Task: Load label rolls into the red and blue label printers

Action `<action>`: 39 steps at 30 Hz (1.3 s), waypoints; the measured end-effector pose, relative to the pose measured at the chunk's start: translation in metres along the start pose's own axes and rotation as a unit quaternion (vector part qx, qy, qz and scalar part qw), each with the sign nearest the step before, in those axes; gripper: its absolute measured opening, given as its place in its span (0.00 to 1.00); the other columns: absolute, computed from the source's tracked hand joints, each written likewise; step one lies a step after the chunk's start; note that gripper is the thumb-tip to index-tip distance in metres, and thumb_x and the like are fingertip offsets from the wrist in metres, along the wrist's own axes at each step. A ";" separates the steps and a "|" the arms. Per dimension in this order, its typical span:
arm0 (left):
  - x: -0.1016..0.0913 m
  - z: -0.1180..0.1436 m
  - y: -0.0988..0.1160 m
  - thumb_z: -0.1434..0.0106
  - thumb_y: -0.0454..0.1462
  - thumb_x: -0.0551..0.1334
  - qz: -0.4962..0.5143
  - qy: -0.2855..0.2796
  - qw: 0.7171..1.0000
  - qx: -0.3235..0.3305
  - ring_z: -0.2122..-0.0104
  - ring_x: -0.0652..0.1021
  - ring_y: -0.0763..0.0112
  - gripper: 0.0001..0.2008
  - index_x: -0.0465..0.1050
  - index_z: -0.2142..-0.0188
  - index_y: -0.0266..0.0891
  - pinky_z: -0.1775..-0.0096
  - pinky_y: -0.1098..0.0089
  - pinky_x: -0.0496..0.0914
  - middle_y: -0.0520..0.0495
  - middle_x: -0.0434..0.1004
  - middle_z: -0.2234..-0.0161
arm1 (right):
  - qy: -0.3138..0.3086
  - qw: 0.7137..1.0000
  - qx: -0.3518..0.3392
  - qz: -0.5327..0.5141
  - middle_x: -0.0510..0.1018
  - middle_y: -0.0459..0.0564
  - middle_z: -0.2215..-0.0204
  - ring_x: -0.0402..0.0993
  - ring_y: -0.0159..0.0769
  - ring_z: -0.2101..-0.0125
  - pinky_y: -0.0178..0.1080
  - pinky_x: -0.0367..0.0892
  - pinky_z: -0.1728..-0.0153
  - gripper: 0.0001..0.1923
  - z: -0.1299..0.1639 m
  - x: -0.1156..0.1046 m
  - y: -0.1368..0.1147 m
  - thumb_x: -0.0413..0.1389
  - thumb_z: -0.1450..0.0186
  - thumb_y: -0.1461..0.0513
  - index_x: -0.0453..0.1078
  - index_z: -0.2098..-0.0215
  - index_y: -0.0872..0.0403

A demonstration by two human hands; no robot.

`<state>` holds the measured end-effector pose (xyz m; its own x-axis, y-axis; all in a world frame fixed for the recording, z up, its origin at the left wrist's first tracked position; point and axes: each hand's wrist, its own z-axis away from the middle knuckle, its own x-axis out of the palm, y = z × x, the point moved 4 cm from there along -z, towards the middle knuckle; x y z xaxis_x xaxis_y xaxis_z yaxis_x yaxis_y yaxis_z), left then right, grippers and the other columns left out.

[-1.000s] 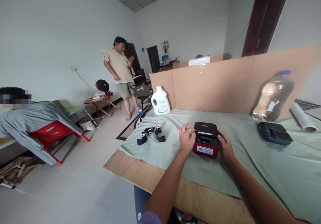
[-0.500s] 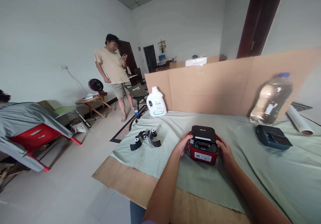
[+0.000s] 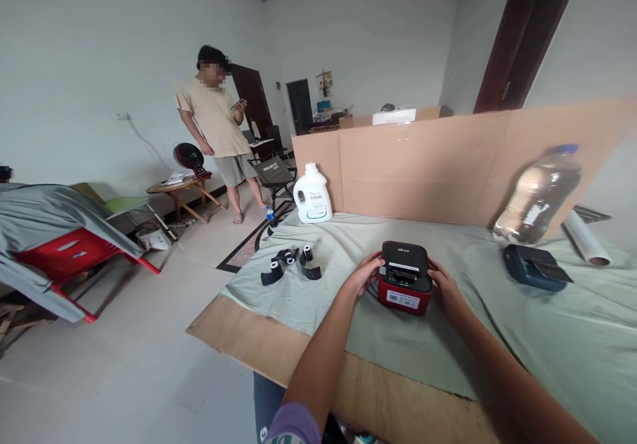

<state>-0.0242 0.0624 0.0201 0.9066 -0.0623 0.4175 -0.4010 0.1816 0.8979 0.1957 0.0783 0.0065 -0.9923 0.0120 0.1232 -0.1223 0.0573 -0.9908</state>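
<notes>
A small red and black label printer (image 3: 405, 278) sits on the green cloth (image 3: 348, 338) in front of me, its black lid uppermost and a white sticker on its near red side. My left hand (image 3: 367, 274) grips its left side, with the thumb at the upper edge. On the opposite side my right hand (image 3: 442, 286) grips it too, thumb near the top and the other fingers mostly hidden. Left of the printer lie several small rolls of black strip (image 3: 271, 273), partly unwound.
Behind the cloth stands a cardboard panel (image 3: 413, 172). A white jug (image 3: 312, 195) is at back left; a large clear bottle (image 3: 540, 195), a dark blue device (image 3: 535, 268) and a plastic film roll (image 3: 587, 238) are right. Another person (image 3: 216, 122) stands beyond, holding a phone.
The camera view has shifted slightly, so the scene sits a little differently in the picture. Both hands keep their hold on the printer, which stays in about the same place on the cloth.
</notes>
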 end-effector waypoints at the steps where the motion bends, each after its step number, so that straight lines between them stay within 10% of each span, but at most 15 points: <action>1: 0.000 0.000 0.000 0.46 0.42 0.70 -0.001 -0.010 1.000 -0.004 0.57 0.81 0.68 0.28 0.73 0.45 0.43 0.57 0.73 0.73 0.45 0.81 0.52 | -0.007 1.000 0.006 0.000 0.75 0.51 0.41 0.74 0.50 0.44 0.46 0.77 0.54 0.29 0.000 -0.001 0.000 0.59 0.41 0.51 0.71 0.42 0.46; 12: -0.008 -0.003 -0.002 0.44 0.46 0.69 -0.033 -0.029 0.998 -0.041 0.52 0.80 0.66 0.32 0.69 0.40 0.46 0.55 0.72 0.72 0.45 0.80 0.47 | -0.117 0.990 0.078 -0.016 0.83 0.54 0.53 0.81 0.50 0.55 0.48 0.75 0.56 0.24 -0.001 -0.002 -0.003 0.60 0.42 0.49 0.78 0.51 0.51; 24: -0.007 -0.003 0.003 0.44 0.39 0.69 -0.055 0.017 0.998 -0.035 0.47 0.78 0.59 0.29 0.72 0.42 0.44 0.53 0.67 0.74 0.44 0.77 0.44 | -0.086 0.992 0.089 0.032 0.84 0.48 0.56 0.79 0.46 0.55 0.43 0.75 0.55 0.18 0.003 0.002 -0.019 0.59 0.45 0.56 0.81 0.57 0.48; 30: 0.001 0.025 -0.001 0.48 0.43 0.73 -0.022 0.076 0.996 0.036 0.48 0.79 0.55 0.27 0.79 0.48 0.39 0.44 0.57 0.71 0.41 0.81 0.49 | 0.016 0.998 -0.013 0.051 0.76 0.52 0.42 0.72 0.52 0.43 0.54 0.68 0.42 0.31 0.058 0.006 -0.004 0.56 0.37 0.43 0.71 0.41 0.47; 34: -0.004 0.043 0.003 0.47 0.45 0.72 -0.020 0.083 0.990 0.114 0.47 0.78 0.52 0.24 0.82 0.52 0.38 0.41 0.54 0.68 0.41 0.82 0.50 | -0.027 0.977 -0.124 0.172 0.72 0.54 0.38 0.71 0.55 0.42 0.58 0.63 0.39 0.41 0.080 0.027 0.004 0.66 0.43 0.47 0.63 0.34 0.47; 39: -0.056 0.031 0.058 0.47 0.47 0.73 -0.042 0.125 0.981 0.146 0.49 0.80 0.53 0.24 0.82 0.53 0.40 0.44 0.54 0.70 0.42 0.82 0.50 | -0.074 0.965 -0.176 0.181 0.77 0.55 0.44 0.78 0.53 0.50 0.56 0.71 0.46 0.40 0.032 0.097 -0.013 0.65 0.42 0.49 0.63 0.35 0.47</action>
<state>-0.1026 0.0458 0.0529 0.9272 0.1841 0.3261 -0.3115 -0.1044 0.9445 0.1001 0.0469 0.0296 -0.9639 -0.0471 -0.2621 0.2204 0.4113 -0.8844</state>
